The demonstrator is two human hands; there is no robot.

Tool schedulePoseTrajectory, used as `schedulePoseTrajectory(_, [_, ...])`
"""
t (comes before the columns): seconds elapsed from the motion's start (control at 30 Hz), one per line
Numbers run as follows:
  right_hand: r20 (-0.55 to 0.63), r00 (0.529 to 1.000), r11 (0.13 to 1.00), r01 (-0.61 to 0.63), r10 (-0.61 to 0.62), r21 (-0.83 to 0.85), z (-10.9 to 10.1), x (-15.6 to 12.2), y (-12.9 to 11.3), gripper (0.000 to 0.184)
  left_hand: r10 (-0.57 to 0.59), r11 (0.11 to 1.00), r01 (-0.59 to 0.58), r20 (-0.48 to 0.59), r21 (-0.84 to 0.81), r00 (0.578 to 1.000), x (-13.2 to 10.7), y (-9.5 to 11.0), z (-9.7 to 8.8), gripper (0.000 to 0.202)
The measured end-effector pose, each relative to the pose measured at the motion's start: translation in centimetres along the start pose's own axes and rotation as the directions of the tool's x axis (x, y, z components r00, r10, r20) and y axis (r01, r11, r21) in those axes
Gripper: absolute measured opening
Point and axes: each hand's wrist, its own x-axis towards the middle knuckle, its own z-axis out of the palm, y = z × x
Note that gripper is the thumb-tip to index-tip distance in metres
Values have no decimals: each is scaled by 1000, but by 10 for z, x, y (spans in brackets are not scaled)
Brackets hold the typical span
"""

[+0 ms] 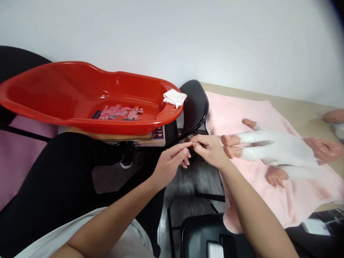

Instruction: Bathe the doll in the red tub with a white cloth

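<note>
My left hand (pixel 171 162) is held out in front of me, holding nothing, with its index finger stretched and the other fingers loosely bent. The thumb and fingers of my right hand (pixel 211 149) are pinched at the tip of that index finger. Just right of my right hand lies a baby doll (pixel 286 147) in white clothing, on its back with its feet toward me. Under the doll a pink towel (pixel 258 107) covers part of a beige table. A red baby bathtub (pixel 64 89) stands to the left of my hands.
A folded white cloth (pixel 174 97) rests on the tub's right rim. Small pink items (pixel 118 111) show on the tub's bottom. Black chairs (pixel 194 104) stand between tub and table. A second doll (pixel 333 116) is partly visible at the right edge. A black seat (pixel 199 233) is below.
</note>
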Motion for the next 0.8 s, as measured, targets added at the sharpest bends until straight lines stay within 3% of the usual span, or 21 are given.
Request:
schedulePoseTrajectory(0.27, [-151, 989, 989, -28, 7, -142, -1, -2, 3, 12, 12, 998, -20, 137, 57, 991, -1, -12, 11, 58])
schedulePoseTrajectory(0.37, [-164, 985, 999, -50, 49, -3, 0, -3, 8, 13, 26, 998, -32, 110, 51, 994, -1, -10, 13, 56])
schedulePoseTrajectory(0.47, [-72, 989, 958, -109, 132, 265, 0, -2, 11, 23, 25, 999, -23, 59, -40, 998, -1, -5, 13, 50])
schedulePoseTrajectory(0.57, [0, 988, 904, -144, 157, 402, -1, 0, 12, 30, 26, 994, -25, 6, -110, 1000, -1, 1, 11, 41])
schedulePoseTrajectory(0.73, [-11, 983, 937, -173, 185, 302, -2, 2, 8, 42, 19, 987, -37, -113, -156, 993, 0, 5, 7, 17])
schedulePoseTrajectory(0.8, [-56, 989, 964, -124, 140, 233, -2, 3, 9, 43, 13, 988, -32, -124, -154, 992, 0, 4, 7, 20])
